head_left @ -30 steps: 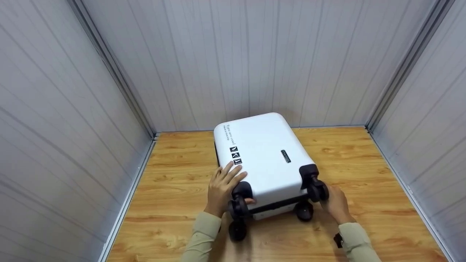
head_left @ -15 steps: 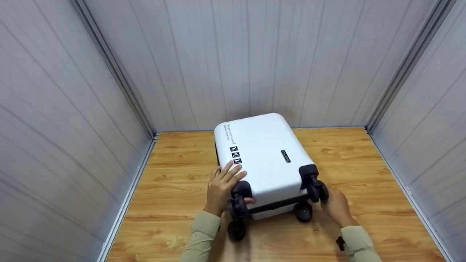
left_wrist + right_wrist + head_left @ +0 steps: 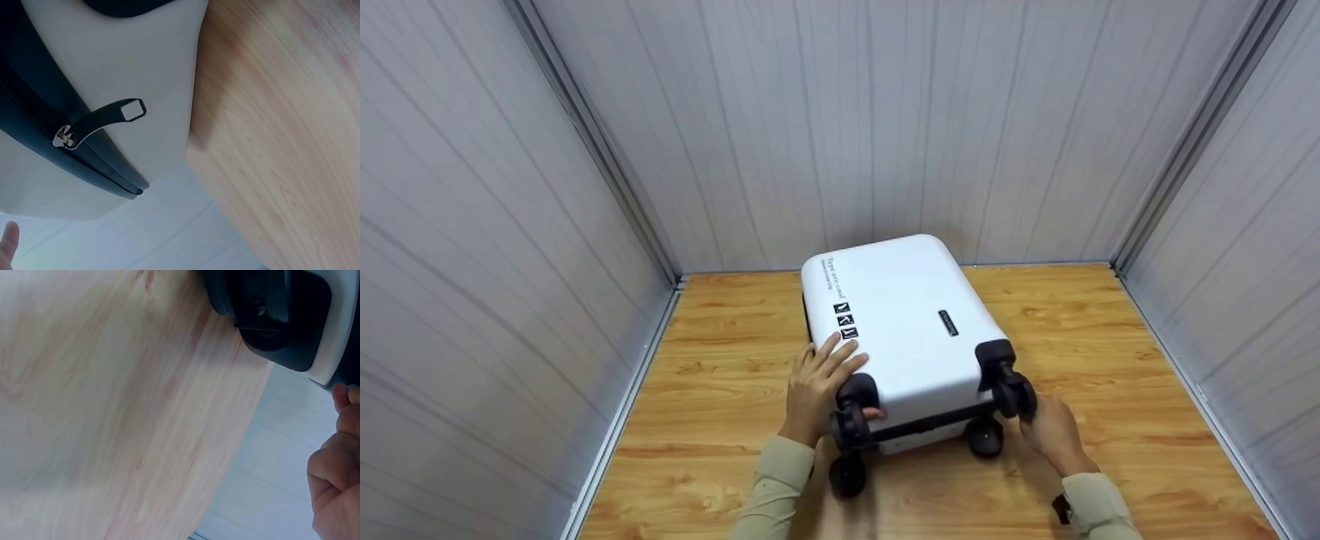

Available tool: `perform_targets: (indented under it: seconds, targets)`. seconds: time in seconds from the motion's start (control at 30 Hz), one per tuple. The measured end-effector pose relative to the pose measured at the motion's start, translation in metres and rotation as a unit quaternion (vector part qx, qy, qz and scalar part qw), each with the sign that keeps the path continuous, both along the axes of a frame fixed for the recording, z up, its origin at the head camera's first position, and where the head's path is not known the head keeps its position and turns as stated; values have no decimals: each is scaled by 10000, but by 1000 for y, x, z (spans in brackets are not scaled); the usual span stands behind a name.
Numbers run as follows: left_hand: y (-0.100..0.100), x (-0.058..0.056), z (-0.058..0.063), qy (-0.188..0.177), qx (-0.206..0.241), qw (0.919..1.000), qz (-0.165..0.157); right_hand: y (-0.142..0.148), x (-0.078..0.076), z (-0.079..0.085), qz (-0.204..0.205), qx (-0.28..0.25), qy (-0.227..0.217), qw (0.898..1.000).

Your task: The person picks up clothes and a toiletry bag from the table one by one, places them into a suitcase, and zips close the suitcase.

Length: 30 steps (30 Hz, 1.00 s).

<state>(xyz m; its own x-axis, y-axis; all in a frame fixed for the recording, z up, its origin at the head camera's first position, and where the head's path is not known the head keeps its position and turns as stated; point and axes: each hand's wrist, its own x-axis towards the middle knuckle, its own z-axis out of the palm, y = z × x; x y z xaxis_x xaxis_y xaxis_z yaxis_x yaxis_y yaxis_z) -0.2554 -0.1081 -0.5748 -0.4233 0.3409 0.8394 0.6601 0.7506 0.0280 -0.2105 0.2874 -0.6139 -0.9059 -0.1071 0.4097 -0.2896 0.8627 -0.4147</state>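
Observation:
A white hard-shell suitcase lies on its side, wheel end toward me. My left hand holds its near left corner, fingers spread on the top shell and thumb against the wheel end. On its left side, a zipper pull hangs from the dark zipper band. My right hand is at the right side behind the near right wheel. In the right wrist view its fingers are curled, with the tips at the dark zipper band; the exact piece they pinch is hidden.
Black wheels stick out at the near end, including a lower left one and a lower right one. Beneath is a wood-grain surface. Pale panel walls enclose it, the back wall just beyond the suitcase.
My right hand and forearm have shifted very slightly toward me along the suitcase's right side. The left hand and the suitcase look almost unmoved.

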Motion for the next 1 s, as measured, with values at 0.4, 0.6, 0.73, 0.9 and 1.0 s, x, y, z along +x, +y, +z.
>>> perform_targets:
  seconds: [0.4, 0.6, 0.73, 0.9, 1.0]
  targets:
    - [-1, 2, 0, -81, 31, 9999, 70, -9, 9, -4, 38, -394, 104, 9992]
    - [0, 2, 0, -90, 74, 9999, 15, -12, 13, -5, -38, -484, 69, 9988]
    - [0, 3, 0, -123, 84, 9999, 32, -15, 15, -6, -78, -460, 1, 9989]
    - [2, 4, -1, -123, 100, 9999, 63, -19, 18, -6, -169, -601, -153, 9979]
    - [2, 4, -1, -116, 95, 9998, 91, -21, 19, -7, -177, -682, -158, 9974]
